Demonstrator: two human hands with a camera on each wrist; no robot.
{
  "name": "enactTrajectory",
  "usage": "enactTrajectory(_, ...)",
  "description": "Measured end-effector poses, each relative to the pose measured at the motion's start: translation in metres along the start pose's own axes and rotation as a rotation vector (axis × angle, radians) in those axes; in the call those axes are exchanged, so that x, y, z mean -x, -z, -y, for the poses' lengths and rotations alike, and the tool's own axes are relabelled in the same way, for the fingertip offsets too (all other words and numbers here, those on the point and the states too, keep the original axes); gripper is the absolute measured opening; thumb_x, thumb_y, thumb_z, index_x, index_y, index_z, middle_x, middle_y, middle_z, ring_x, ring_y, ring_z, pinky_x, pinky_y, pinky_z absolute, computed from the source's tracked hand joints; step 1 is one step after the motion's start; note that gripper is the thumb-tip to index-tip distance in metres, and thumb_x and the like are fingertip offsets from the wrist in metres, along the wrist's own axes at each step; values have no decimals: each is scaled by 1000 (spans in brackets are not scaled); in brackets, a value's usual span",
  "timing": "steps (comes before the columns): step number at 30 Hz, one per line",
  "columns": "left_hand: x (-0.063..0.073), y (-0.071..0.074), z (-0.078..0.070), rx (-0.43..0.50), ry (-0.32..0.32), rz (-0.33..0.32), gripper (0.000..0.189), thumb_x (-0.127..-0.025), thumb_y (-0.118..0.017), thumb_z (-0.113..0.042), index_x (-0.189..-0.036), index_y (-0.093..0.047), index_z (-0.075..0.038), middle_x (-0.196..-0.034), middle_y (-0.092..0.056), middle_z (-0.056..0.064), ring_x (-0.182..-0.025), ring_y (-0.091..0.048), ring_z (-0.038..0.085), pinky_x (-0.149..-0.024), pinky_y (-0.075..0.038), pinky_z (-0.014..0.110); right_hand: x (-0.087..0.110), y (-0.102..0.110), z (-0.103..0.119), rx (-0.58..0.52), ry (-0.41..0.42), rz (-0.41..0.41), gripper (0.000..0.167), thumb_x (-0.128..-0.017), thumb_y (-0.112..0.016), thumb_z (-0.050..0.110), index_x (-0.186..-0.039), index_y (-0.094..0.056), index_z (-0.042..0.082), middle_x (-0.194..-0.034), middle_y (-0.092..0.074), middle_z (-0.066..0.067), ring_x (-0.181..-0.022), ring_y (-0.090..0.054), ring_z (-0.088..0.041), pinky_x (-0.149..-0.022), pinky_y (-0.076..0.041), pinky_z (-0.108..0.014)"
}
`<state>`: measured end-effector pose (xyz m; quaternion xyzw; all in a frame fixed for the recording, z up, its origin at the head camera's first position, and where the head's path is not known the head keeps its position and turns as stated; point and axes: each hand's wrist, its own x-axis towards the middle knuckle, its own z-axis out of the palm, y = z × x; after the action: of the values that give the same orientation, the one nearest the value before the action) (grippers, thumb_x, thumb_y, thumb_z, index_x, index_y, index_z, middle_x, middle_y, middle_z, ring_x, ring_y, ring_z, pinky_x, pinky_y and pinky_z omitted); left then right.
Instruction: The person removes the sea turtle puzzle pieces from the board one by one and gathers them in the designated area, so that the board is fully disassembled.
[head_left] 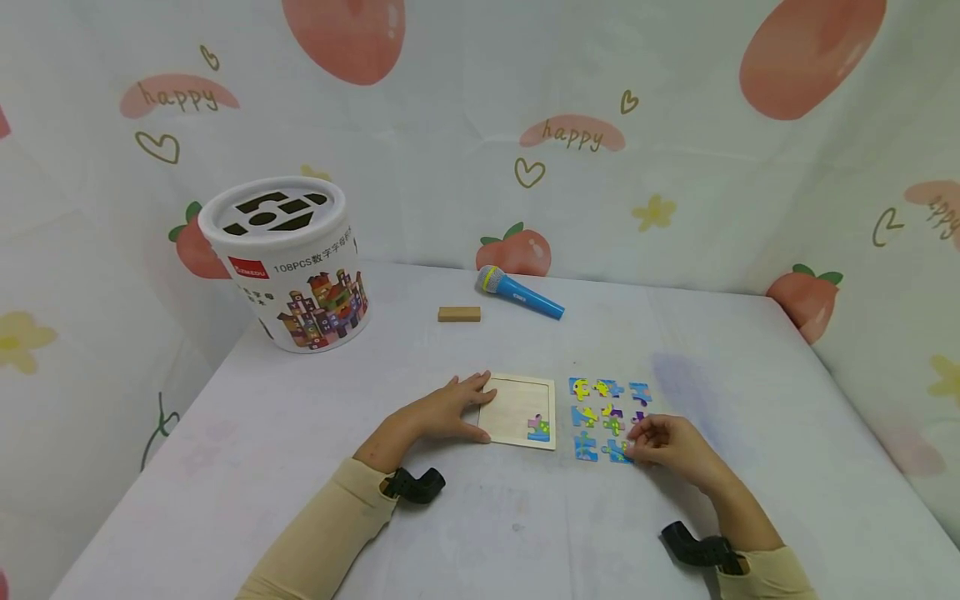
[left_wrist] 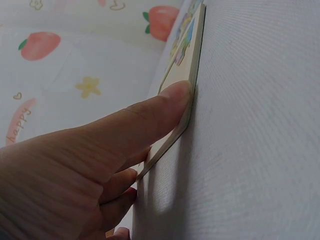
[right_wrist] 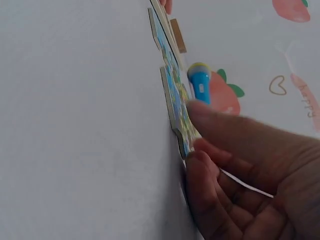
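Observation:
A square wooden puzzle tray (head_left: pixel 510 408) lies flat, with one pink, green and blue puzzle piece (head_left: pixel 538 428) in its near right corner. My left hand (head_left: pixel 452 410) rests at the tray's left side, fingers spread; in the left wrist view its thumb (left_wrist: pixel 175 97) touches the tray's near edge. Loose puzzle pieces (head_left: pixel 586 416) lie in rows right of the tray. At the near row, my right hand (head_left: pixel 670 446) has thumb and forefinger at the right end of a blue puzzle piece (head_left: pixel 615 452), pinching it. The right wrist view shows the piece's edge (right_wrist: pixel 182 145) beside the fingertips.
Behind the tray lie a small wooden block (head_left: pixel 459 314) and a blue toy microphone (head_left: pixel 525 296). A large white lidded bucket (head_left: pixel 288 267) stands at the back left. A printed cloth (head_left: pixel 450 100) hangs behind the white tabletop (head_left: pixel 525 533).

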<state>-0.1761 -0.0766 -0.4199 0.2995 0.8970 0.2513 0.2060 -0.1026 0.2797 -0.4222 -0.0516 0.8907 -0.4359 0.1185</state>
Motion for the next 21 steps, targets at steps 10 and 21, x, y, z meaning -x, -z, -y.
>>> enactTrajectory(10,1,1,0,1,14,2,78,-78,-74,-37,-143,-38,-13,-157,-14,4,-146,-9,19,-118,-7,45,-1,2,-4,5,92,82,32,-75,-76,11,-97,-62,-7,-79,-55,-6,-67,-49,-3,-57,-46,-19)
enactTrajectory(21,2,1,-3,9,19,3,77,-78,-74,-37,-142,-38,-13,-157,-14,4,-146,-10,20,-118,-7,45,-2,4,-4,36,75,67,29,-76,-76,14,-94,-64,-4,-78,-57,-6,-66,-51,-3,-56,-48,-20)
